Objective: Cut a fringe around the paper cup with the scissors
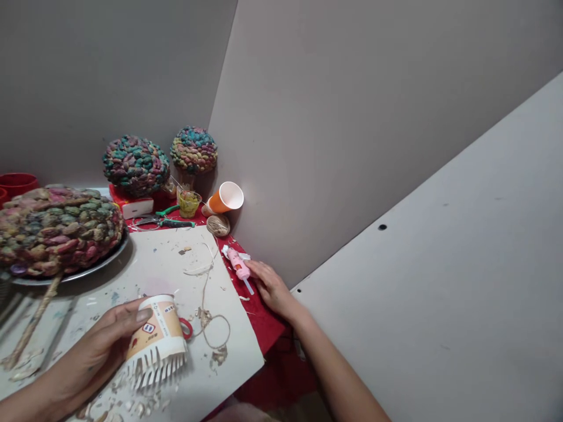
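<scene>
My left hand (115,329) grips a paper cup (159,328) with a beige printed band, its lower edge cut into a fringe of narrow strips. Over the red cloth at the board's right edge, my right hand (269,285) reaches to a pink glue gun (238,263); the fingertips are at its side and partly hidden. A red ring-shaped handle (186,329) shows just right of the cup. Twine (206,316) lies loosely curled on the white board (176,264).
A large braided, colourful piece (61,231) rests on a metal plate at left. Behind stand two braided balls (135,165), pliers (176,223), a yellow-stained cup (189,205), an orange cup (223,199) and a twine ball (218,225). Grey walls border the table.
</scene>
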`<state>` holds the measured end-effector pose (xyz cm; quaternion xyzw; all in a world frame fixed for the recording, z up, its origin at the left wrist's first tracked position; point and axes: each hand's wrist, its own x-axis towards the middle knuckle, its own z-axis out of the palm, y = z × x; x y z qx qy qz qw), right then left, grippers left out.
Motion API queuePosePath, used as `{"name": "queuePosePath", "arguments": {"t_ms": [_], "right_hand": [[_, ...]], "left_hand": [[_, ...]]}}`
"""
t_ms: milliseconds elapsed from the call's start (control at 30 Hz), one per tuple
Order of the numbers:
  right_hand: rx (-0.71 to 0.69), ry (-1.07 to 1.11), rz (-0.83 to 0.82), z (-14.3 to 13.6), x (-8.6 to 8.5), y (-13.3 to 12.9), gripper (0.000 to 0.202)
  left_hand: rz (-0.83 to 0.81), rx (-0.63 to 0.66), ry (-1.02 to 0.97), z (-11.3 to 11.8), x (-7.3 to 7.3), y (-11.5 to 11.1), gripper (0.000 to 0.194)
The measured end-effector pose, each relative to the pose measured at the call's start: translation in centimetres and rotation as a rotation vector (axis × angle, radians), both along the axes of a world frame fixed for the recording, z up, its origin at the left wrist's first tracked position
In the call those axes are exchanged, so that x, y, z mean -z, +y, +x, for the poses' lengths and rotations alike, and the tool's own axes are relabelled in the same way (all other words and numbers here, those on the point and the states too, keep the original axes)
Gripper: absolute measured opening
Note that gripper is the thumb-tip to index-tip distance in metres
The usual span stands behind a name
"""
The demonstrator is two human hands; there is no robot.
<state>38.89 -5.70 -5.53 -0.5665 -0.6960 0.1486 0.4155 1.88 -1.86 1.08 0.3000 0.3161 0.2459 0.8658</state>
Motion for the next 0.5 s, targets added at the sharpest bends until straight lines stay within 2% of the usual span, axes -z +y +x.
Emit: {"name": "queuePosePath", "arguments": {"t_ms": [133,267,333,400,467,500], "right_hand": [[-0.010,-0.088,-0.015,0.5,-0.1,0.2,0.046],[0.025,-0.110,-0.008,-0.7,-1.9,-1.4,0.051],[0.091,-0.067,0.080,-2.5,-3.4,-2.5,0.045],[0.052,0.041,0.087,-5.1,-4.9,-3.3,0.039],[-0.056,0.191,-0.022,-8.2,-5.8,-3.5,0.025],[-0.127,0.286,-0.128,-9.7,-5.9,-3.4,0.024]], "left_hand": [[-0.066,-0.087,0.046,-0.2,0.2,-0.1,0.038],[-0.121,-0.230,0.124,-0.7,0.6,0.6,0.038],[-0.125,-0.255,0.095,-0.9,0.5,1.0,0.038],[-0.138,-0.218,0.032,-1.0,0.1,1.2,0.039],[-0.125,-0.231,0.011,-1.1,-0.6,1.1,0.039],[-0.120,-0.225,-0.006,-1.1,-1.0,0.9,0.040]]}}
